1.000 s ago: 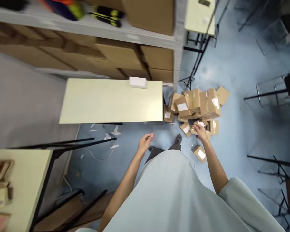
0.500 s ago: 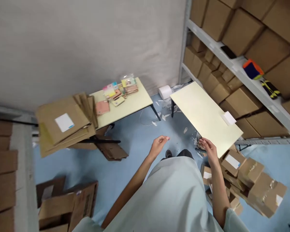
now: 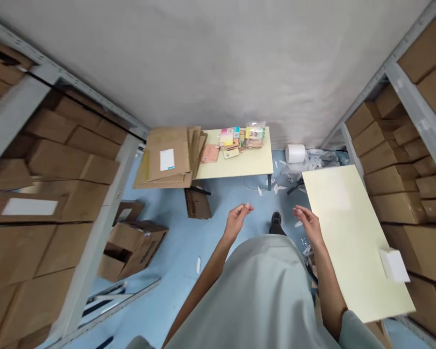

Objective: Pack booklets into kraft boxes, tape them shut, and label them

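Observation:
My left hand (image 3: 236,222) hangs in the air in front of my body, its fingers loosely curled and holding nothing. Opposite it, my right hand (image 3: 308,223) is also bare, with fingers slightly bent and apart. The right hand is nearest to the left edge of a pale yellow table (image 3: 334,213), not visibly touching it. Farther ahead, a second pale table (image 3: 236,167) by the wall bears flattened cardboard boxes (image 3: 170,157), a pink packet (image 3: 210,153), a yellow packet (image 3: 231,153) and several small bagged packets (image 3: 255,133).
A white box (image 3: 394,265) stands on the right table. Shelves with cardboard boxes (image 3: 396,179) line both sides. An opened carton (image 3: 141,252) lies on the blue floor (image 3: 185,242) at left. A white roll (image 3: 295,153) and paper scraps lie between the tables.
My view has turned left, so both tables appear farther right and more of the left shelf shows. The far table is squarer ahead. Both hands keep about the same pose.

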The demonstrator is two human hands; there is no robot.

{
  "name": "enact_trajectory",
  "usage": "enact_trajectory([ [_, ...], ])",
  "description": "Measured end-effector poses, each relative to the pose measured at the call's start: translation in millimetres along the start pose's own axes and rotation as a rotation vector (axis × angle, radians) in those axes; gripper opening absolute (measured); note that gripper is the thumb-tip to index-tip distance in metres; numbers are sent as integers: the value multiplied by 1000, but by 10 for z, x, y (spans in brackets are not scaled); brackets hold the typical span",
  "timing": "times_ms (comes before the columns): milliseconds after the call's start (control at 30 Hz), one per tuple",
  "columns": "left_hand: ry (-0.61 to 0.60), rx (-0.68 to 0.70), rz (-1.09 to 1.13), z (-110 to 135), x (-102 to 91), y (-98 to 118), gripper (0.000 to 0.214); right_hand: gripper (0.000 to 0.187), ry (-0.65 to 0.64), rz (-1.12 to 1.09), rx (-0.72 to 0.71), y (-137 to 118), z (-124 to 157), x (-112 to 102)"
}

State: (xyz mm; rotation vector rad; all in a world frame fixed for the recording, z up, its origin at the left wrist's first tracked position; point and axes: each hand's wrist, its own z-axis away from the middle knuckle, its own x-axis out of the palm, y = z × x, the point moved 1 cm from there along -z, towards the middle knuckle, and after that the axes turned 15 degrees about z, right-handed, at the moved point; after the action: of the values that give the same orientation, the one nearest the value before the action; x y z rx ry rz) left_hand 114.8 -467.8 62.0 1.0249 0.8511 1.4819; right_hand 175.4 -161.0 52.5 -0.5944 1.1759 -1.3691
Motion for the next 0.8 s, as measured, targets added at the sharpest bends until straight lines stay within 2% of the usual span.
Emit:
enact_trajectory([
  [167,173,23,-2,-296,41,254,61,58,-220,3,-85,-500,-742,239],
  [300,233,25,1,-477,84,341,62,54,-350,14,-107,-803,-1219,495],
  [400,274,18,24,-628,23,401,59,54,-442,9,-129,-1010,-1510,773],
  [567,375,21,134,-1097,-318,488,54,56,-564,6,-150,-1297,-1932,1407],
  [667,390,16,157,-1543,-605,532,51,57,-581,17,-158,-1423,-2203,1826],
  [800,358,37,177,-2244,-1025,642,43,54,-542,71,-147,-1571,-2566,2315],
])
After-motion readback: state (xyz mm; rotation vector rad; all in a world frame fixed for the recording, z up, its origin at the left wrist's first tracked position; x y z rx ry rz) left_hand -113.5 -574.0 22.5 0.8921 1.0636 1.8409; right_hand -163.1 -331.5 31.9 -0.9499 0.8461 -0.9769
